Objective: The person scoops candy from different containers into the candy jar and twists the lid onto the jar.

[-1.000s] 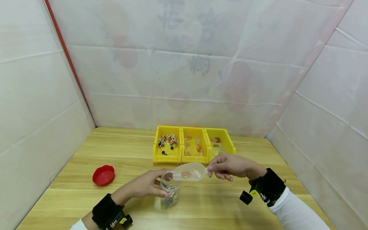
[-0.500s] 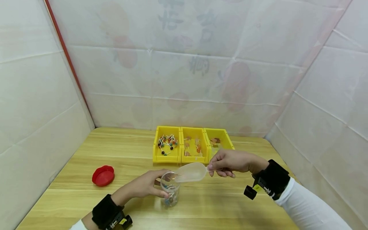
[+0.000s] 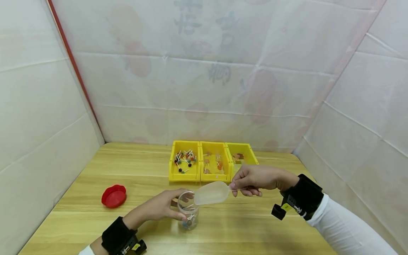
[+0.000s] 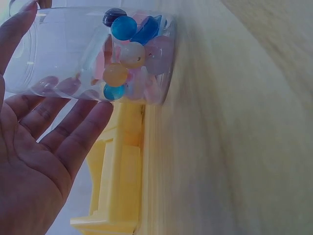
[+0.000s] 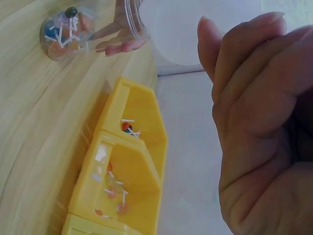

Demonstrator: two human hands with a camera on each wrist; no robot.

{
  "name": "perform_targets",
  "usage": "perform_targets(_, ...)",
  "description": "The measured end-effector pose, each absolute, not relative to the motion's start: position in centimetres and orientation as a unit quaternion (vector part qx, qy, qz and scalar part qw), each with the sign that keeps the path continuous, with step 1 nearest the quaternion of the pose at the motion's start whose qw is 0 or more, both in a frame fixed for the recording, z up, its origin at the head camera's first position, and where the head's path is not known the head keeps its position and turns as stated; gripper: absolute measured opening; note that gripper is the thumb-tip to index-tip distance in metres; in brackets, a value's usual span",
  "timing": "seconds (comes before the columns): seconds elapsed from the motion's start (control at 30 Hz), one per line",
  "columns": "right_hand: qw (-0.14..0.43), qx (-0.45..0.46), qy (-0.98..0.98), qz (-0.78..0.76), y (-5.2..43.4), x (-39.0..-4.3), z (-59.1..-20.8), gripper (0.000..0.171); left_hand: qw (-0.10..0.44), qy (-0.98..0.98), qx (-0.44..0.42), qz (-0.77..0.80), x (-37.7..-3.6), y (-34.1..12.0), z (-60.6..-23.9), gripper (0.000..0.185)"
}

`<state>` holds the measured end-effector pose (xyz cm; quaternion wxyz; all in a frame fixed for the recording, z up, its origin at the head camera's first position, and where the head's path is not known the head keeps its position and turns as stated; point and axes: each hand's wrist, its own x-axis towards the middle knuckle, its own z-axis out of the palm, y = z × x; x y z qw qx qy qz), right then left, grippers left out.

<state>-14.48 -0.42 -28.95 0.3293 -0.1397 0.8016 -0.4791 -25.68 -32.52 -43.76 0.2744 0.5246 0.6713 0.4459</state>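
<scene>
At lower centre, the left hand (image 3: 159, 207) is gripping the clear round plastic jar (image 3: 188, 210) while the right hand (image 3: 255, 179) is pinching the translucent plastic scoop (image 3: 211, 193), tipping it over the jar's mouth; next, probably righting the scoop.

Left hand (image 3: 159, 207) cupped, fingers curled; right hand (image 3: 255, 179) raised, pinching, wrist bent.

bare wood left of jar (image 3: 188, 210), red lid (image 3: 114, 196) aside, yellow bins (image 3: 213, 165) behind
</scene>
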Motion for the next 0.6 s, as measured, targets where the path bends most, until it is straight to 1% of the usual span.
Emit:
perform_targets(0.27, 0.332, -0.142, 0.795, -0.488, -0.2, -14.2, -29.3, 0.035, 0.280, 0.674, 0.524, 0.439, -25.8, -32.4, -43.7, 0.066)
perform_targets(0.4, 0.333, -0.139, 0.780, -0.512, 0.5, -14.2, -29.5, 0.035, 0.290, 0.669, 0.527, 0.438, -25.9, -32.4, -43.7, 0.073)
perform_targets(0.53, 0.312, -0.121, 0.770, -0.543, 1.7, -14.2, -29.8, 0.036, 0.286, 0.674, 0.529, 0.428, -26.1, -32.6, -43.6, 0.084)
perform_targets(0.6, 0.294, -0.108, 0.773, -0.552, 2.3, -14.3, -29.9, 0.036, 0.277, 0.679, 0.532, 0.424, -26.3, -32.7, -43.4, 0.085)
